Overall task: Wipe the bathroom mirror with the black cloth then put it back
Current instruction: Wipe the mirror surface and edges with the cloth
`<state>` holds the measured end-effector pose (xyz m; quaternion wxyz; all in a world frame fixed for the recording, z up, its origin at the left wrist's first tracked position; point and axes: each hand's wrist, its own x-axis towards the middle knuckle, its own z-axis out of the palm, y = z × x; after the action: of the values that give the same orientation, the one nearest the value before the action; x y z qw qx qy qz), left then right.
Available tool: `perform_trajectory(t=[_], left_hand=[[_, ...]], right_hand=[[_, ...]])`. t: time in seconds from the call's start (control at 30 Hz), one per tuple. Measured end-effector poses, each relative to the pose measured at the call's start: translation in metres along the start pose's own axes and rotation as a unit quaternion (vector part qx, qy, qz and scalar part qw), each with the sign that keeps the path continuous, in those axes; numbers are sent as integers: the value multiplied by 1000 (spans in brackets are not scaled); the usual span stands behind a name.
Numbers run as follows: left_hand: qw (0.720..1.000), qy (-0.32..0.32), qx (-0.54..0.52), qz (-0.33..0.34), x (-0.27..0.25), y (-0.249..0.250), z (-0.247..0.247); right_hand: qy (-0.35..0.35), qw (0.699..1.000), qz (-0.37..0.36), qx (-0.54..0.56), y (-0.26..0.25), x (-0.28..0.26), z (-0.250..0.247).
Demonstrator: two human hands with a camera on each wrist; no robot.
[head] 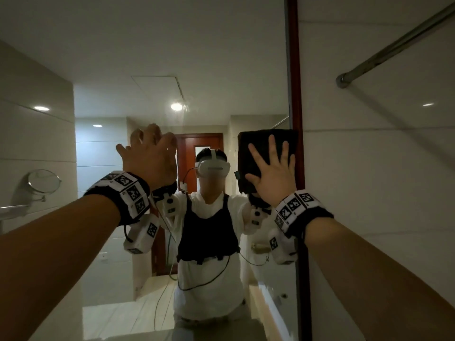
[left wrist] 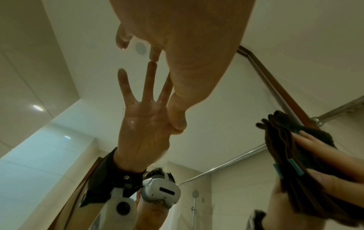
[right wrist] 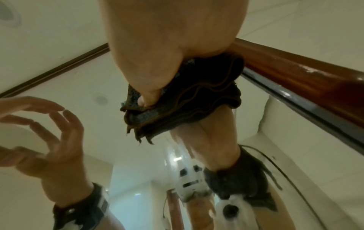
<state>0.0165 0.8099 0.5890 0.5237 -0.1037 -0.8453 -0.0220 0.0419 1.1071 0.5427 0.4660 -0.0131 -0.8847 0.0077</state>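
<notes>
While both arms are raised in the head view, the cloth (head: 267,159) is pressed flat against the mirror (head: 147,70) by the right hand (head: 273,178), fingers spread and straight. The cloth is folded and lies at the mirror's right edge, touching the red-brown frame (head: 294,70). The left hand (head: 150,156) is held up just left of centre, fingers loosely bent, nothing held; contact with the glass cannot be judged here. A chrome rail (head: 394,45) is seen on the tiled wall to the right.

Left wrist view: the fingertips (left wrist: 154,58) of the left hand (left wrist: 177,46) are seen meeting their reflection, so the glass is touched; the fingers are extended. The cloth (left wrist: 295,155) appears at right under the right hand's fingers (left wrist: 334,155).

Right wrist view: the cloth (right wrist: 187,101) is recorded as several folded layers under the right hand (right wrist: 167,46), thumb laid on its lower edge, beside the frame (right wrist: 295,74). The left hand (right wrist: 49,132) is seen at left, fingers relaxed.
</notes>
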Motion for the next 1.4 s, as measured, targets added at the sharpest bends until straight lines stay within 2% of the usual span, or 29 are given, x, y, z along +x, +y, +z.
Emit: perform_trajectory(t=[0.17, 0.33, 0.53, 0.73, 0.93, 1.07, 1.2, 1.4], left_hand=[[1000, -23, 2, 3, 4, 0, -5], [1000, -27, -1, 12, 4, -1, -7], [1000, -8, 9, 20, 7, -6, 4], [1000, 15, 9, 18, 12, -9, 9], [1000, -16, 9, 23, 12, -8, 1], [1000, -7, 6, 21, 8, -7, 2], [1000, 10, 0, 12, 10, -8, 9], [1000, 14, 4, 24, 13, -12, 16]], right_hand=[[28, 1000, 10, -7, -4, 26, -9], [40, 999, 22, -8, -10, 79, -42], [44, 999, 25, 6, -39, 131, -73], [34, 993, -81, -72, -58, 113, -59], [-19, 970, -179, -162, -69, 58, -36], [-36, 954, -229, -188, -71, 25, -15], [-41, 960, -213, -178, -79, 31, -16], [-24, 990, -94, -102, -128, 90, -42]])
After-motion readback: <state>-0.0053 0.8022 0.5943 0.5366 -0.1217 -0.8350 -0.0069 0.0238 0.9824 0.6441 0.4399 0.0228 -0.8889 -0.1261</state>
